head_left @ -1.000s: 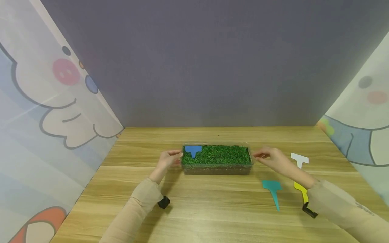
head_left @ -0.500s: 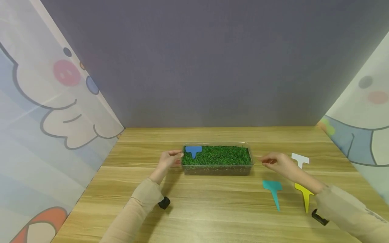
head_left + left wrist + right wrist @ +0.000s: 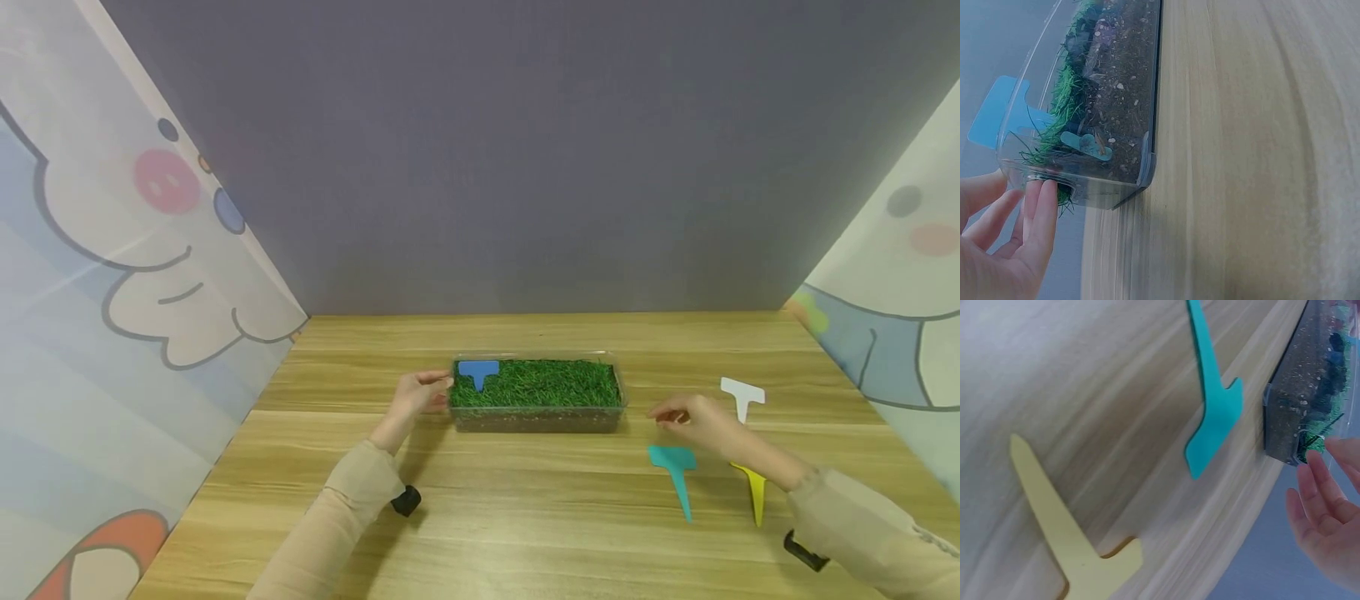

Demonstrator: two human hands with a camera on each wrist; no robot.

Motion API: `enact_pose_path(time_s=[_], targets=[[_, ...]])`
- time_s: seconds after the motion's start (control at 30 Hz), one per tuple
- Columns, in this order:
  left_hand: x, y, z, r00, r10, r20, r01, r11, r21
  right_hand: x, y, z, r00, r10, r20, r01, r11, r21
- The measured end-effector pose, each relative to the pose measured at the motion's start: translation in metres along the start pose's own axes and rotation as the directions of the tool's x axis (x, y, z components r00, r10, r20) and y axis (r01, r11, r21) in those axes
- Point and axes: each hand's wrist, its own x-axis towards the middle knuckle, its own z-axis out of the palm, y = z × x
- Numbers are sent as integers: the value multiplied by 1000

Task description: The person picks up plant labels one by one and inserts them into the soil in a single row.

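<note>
A clear rectangular planter (image 3: 536, 421) of dark soil and green grass (image 3: 558, 383) sits on the wooden table. A blue T-shaped plant label (image 3: 478, 369) stands in the grass near its left end. My left hand (image 3: 411, 397) touches that end wall with fairly straight fingers, as the left wrist view shows. My right hand (image 3: 701, 423) hovers off the planter's right end, fingers loosely bent, holding nothing. A teal plant label (image 3: 672, 457) lies just in front of it. Partly under my right forearm lies a yellow plant label (image 3: 1082, 565). Beyond that hand is a white plant label (image 3: 742, 390).
A grey wall (image 3: 540, 167) rises at the back edge of the wooden table (image 3: 525, 517). Cartoon-printed panels (image 3: 172, 275) flank both sides. A small black object (image 3: 406, 501) is by my left sleeve, and another black piece (image 3: 805, 550) by my right sleeve.
My right hand has drawn away from the planter's right end, moving right and nearer to me. My left hand and the planter have stayed in place.
</note>
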Motion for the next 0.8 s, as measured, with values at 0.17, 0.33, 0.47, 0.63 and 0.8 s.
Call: enact_pose_path(time_s=[0.17, 0.33, 0.47, 0.63, 0.8], targets=[[-5, 8, 3, 999, -38, -25, 39, 999, 20, -3, 4, 4, 999, -28, 40, 27, 1000, 11], [-6, 8, 4, 999, -32, -26, 32, 999, 2, -6, 6, 7, 995, -36, 97, 37, 999, -5], [-4, 5, 2, 1000, -7, -15, 7, 1000, -2, -10, 5, 9, 990, -32, 140, 38, 999, -39], [-2, 1, 1, 1000, 9, 0, -9, 1000, -5, -12, 3, 9, 980, -11, 197, 24, 998, -65], [-5, 6, 2, 1000, -23, -18, 23, 1000, 7, -13, 5, 11, 974, -28, 226, 52, 994, -101]])
